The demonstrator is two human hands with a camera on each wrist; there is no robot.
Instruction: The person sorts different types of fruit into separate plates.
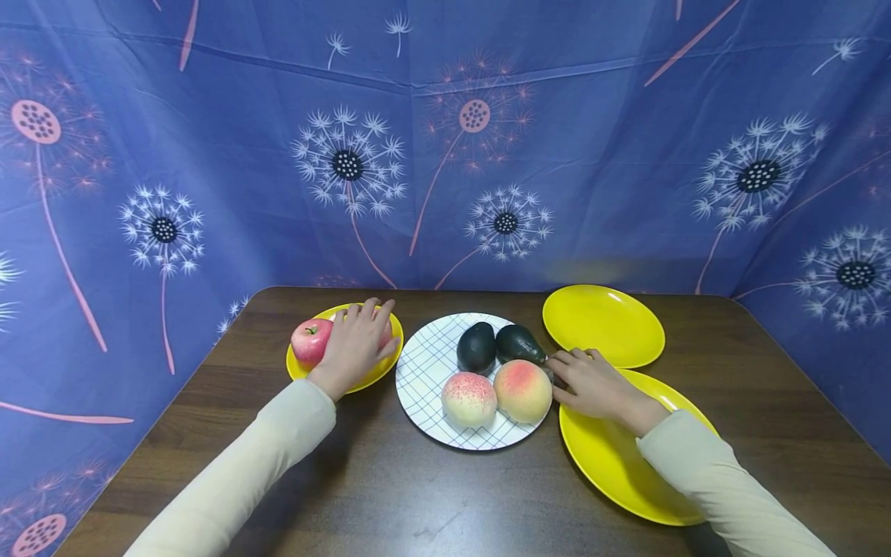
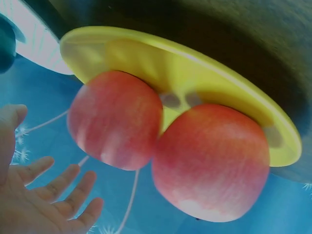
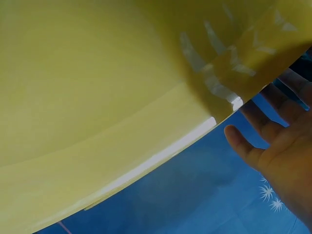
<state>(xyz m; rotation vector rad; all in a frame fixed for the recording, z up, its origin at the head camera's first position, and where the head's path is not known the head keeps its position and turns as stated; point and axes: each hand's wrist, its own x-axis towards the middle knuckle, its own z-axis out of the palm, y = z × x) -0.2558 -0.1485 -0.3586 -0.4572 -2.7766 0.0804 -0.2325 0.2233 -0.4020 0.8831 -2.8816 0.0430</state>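
Observation:
Two red apples sit side by side on a small yellow plate at the left; one apple [image 1: 312, 342] shows whole in the head view, the other [image 2: 117, 119] is mostly behind my left hand [image 1: 357, 340]. That hand hovers over them, its spread fingers [image 2: 73, 195] apart from the fruit in the left wrist view. My right hand [image 1: 599, 391] reaches over the large yellow plate [image 1: 626, 464] toward the white checked plate [image 1: 425, 363]. Its fingers are loosely extended beside a peach [image 1: 524, 391] and a dark avocado [image 1: 518, 343]. Whether they touch fruit is hidden.
A second peach [image 1: 469, 399] and another avocado [image 1: 476, 347] lie on the white plate. Behind the large yellow plate is another yellow plate [image 1: 602, 325] at the back right. A blue dandelion-print cloth [image 1: 592, 155] hangs behind the wooden table [image 1: 390, 495].

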